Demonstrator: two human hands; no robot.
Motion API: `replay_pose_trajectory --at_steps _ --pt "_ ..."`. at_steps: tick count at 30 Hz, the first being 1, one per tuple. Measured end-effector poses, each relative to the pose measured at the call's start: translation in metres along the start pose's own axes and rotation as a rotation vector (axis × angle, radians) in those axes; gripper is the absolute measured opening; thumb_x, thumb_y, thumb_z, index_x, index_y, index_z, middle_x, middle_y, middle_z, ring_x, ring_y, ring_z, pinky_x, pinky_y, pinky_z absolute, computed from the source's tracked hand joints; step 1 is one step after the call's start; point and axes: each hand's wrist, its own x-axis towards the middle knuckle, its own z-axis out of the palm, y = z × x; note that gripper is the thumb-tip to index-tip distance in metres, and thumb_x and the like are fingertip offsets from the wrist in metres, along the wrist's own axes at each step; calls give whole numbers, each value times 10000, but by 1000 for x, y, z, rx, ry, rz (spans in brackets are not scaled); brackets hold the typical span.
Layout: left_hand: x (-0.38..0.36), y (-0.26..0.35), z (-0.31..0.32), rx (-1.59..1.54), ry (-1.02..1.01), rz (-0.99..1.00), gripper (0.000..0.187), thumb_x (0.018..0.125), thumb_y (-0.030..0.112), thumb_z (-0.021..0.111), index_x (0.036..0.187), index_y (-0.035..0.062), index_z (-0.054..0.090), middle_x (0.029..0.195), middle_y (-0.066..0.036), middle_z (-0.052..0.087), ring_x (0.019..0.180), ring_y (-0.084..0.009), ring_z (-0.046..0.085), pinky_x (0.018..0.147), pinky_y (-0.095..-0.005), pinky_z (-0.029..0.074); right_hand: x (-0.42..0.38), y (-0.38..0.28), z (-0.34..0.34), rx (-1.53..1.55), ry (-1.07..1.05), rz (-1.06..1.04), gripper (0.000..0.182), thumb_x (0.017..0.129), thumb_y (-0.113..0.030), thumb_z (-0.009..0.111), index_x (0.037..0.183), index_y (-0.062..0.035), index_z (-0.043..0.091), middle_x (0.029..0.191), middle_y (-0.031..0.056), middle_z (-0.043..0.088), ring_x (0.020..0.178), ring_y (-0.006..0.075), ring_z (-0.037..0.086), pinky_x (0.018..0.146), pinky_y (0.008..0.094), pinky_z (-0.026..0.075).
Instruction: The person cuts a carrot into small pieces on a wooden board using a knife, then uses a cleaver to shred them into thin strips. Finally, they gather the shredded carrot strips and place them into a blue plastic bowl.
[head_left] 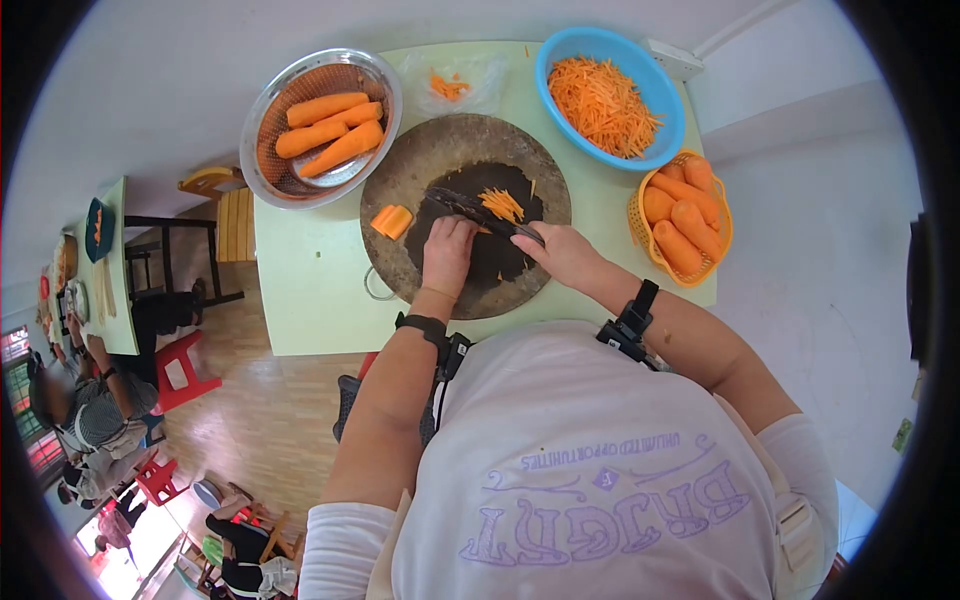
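My right hand (565, 258) is closed round the handle of a dark-bladed kitchen knife (462, 205), whose blade points left across the round chopping board (400, 160). Bunched against the near side of the blade, the fingers of my left hand (447, 255) press down on a carrot piece, mostly hidden under fingers and knife. Just beyond the blade lies a small heap of carrot strips (502, 205). Two or so short carrot chunks (391, 221) rest at the board's left edge.
A metal colander (252, 150) with several peeled carrots stands back left. Behind the board lies a plastic bag (485, 75) with carrot scraps. To the right are a blue basin (672, 110) of shredded carrot and a yellow basket (640, 225) of carrots. Other people sit far left.
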Motion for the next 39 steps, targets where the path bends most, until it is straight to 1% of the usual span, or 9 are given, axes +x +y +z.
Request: replay_pose_trajectory --at_steps 6,16,18,24,28,31,34,36,39 --pt "1 -3 -2 -9 -26 52 107 779 30 693 877 51 655 921 -88 630 902 -292 608 776 -375 522 -3 0 1 138 36 12 443 971 -458 528 1019 -38 658 838 188 677 823 391 640 735 460 494" --pt "2 -2 -3 32 -10 92 108 783 46 701 885 47 664 889 -91 624 870 -291 594 762 -382 514 -10 -10 -14 65 -28 -2 440 964 -451 548 1033 -32 664 849 201 675 825 394 640 734 453 496" --pt "2 -2 -3 29 -8 90 106 784 47 700 885 47 664 887 -91 625 869 -290 594 761 -383 514 -9 -8 -14 132 -22 -25 447 961 -448 554 1056 -25 663 866 213 674 830 398 640 740 451 498" --pt "2 -2 -2 15 -13 86 105 785 38 692 885 47 664 886 -89 626 867 -287 595 762 -381 513 -4 -10 -17 67 -42 -31 477 962 -454 551 1063 0 658 874 223 675 846 401 641 751 452 499" --pt "2 -3 -1 25 -13 81 113 779 22 684 887 48 661 884 -86 625 866 -285 594 768 -378 511 4 -2 -3 85 -59 12 494 962 -466 546 1057 5 658 873 226 674 849 401 642 754 454 498" --pt "2 -3 0 8 -11 68 114 777 20 683 884 48 658 880 -85 623 865 -285 594 767 -378 510 5 4 0 74 -19 4 489 965 -467 539 1051 -1 659 859 220 674 841 396 643 751 450 497" --pt "2 -4 -3 -22 -27 60 108 779 23 684 880 49 656 876 -85 621 865 -286 594 766 -377 509 3 3 -2 183 -16 72 466 969 -452 541 1045 -7 659 842 207 674 818 378 646 736 438 495" --pt "2 -4 -3 -30 -19 62 105 781 25 684 879 50 657 876 -85 621 866 -285 594 768 -378 509 2 2 -3 301 -62 144 446 971 -437 544 1047 -13 659 823 191 673 789 362 645 717 427 492" --pt "2 -4 -3 -27 -22 50 100 785 28 684 879 52 658 878 -86 623 869 -287 595 771 -379 510 -4 -6 -10 244 -37 75 438 969 -431 552 1054 -15 661 814 183 673 765 350 645 704 421 491"
